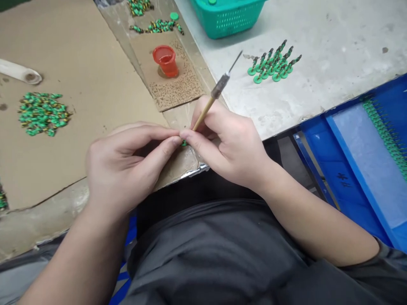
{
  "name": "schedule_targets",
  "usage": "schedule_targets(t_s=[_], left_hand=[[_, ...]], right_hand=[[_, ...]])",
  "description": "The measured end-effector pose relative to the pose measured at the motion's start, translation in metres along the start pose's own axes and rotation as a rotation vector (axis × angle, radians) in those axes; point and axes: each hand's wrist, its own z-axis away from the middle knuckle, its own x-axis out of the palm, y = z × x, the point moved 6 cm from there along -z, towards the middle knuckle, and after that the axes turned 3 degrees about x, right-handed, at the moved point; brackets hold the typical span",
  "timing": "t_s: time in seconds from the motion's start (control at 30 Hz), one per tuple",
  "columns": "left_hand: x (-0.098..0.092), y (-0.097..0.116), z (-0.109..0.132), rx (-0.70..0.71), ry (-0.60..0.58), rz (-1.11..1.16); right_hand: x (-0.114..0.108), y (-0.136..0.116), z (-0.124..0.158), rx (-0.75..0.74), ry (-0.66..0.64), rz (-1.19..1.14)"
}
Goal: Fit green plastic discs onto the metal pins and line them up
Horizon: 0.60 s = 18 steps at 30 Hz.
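Head view: a small green piece (184,143) is held where the fingertips of both hands meet, over the near edge of the table (333,55); most of it is hidden by the fingers. It is pinched between thumb and forefinger of the left hand (119,169). In the right hand (237,148) a thin brush-like tool (220,86) is gripped, its fine tip directed up and away; the right thumb and forefinger are brought to the piece too — whether they press on it cannot be told.

The step is judged to be fingertip handling, with the tool parked in the grip. Light, even pressure is advised, since so small a piece could be flicked loose; a low position over the table is preferred, so that a drop would be caught.

The tip should be watched — in this view it lies near the cluster of green-based pieces (274,65), depth uncertain — and wide wrist turns avoided. Clearance from the red cup (171,67) should likewise be minded.
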Motion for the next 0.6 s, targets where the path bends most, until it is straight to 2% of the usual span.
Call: schedule_targets(t_s=[0.2, 0.4, 0.6], left_hand=[[0.001, 0.004, 0.002, 0.013, -0.001, -0.042], [-0.001, 0.005, 0.001, 0.004, -0.004, -0.041], [-0.001, 0.005, 0.002, 0.038, 0.003, -0.018]], right_hand=[[0.002, -0.001, 0.000, -0.059, 0.029, 0.000], [0.002, -0.006, -0.001, 0.049, -0.026, 0.094], [0.006, -0.018, 0.004, 0.038, -0.035, 0.168]])
